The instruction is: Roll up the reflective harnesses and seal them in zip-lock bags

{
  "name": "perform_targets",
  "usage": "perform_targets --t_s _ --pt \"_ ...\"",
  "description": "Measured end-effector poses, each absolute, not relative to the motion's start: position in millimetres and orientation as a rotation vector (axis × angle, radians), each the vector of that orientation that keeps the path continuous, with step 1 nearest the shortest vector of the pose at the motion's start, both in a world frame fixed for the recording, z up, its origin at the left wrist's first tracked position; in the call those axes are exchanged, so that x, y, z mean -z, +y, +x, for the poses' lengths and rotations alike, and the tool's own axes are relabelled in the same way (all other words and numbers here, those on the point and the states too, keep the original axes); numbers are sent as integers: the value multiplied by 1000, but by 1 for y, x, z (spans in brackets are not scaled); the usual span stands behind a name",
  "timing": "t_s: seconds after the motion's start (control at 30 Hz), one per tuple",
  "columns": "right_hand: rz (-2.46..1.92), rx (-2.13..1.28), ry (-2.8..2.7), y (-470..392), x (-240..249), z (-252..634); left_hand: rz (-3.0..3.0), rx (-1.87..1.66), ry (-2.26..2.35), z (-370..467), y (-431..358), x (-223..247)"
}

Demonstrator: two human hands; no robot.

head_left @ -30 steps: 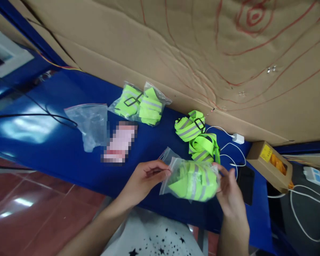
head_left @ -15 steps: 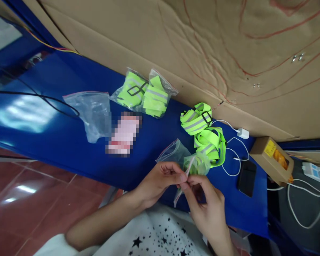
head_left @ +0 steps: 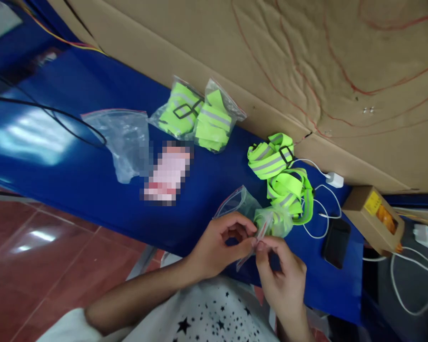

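Near the front edge of the blue table, my left hand and my right hand pinch the red-edged mouth of a clear zip bag. Something yellow-green shows through its plastic. Just behind it lie two folded yellow-green reflective straps, one strap with a black buckle and the other strap in loose loops. Another clear zip bag rests flat beside my left fingers. The fingertips partly hide the bag's edge.
Two bagged reflective straps lean by the cardboard wall. An empty-looking plastic bag and a pixelated pink item lie left. A white cable, black phone and cardboard box are at the right.
My left hand's index finger has lifted off the bag's edge, leaving a gap above the thumb. Both hands stay at the bag's mouth. The view has shifted slightly.
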State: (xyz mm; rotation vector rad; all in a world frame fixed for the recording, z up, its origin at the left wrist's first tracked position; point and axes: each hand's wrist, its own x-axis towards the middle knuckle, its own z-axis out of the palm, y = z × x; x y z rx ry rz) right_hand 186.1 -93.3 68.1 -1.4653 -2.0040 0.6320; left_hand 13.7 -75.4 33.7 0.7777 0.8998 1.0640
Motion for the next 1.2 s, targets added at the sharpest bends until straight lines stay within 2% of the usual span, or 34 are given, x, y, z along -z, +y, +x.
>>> perform_targets --t_s 0.27,0.5,0.73,0.9,1.07,1.2 --pt "-1442 -761 -2087 -88 -64 197 1307 -1069 1020 9 -75 -38" --pt "-1391 -706 -2149 -84 -66 195 1363 -1035 1038 6 -72 -41" --pt "-1487 -492 -2056 -91 -62 205 1285 -1104 1240 -6 -64 -48" --pt "-1405 -613 -2103 -87 -65 201 1363 -958 1027 4 -67 -55" --pt "-1386 -675 -2126 -85 -64 199 1383 -962 1022 7 -68 -52" --pt "-1319 -585 -2166 -92 -62 204 1304 -995 1104 -1 -62 -48"
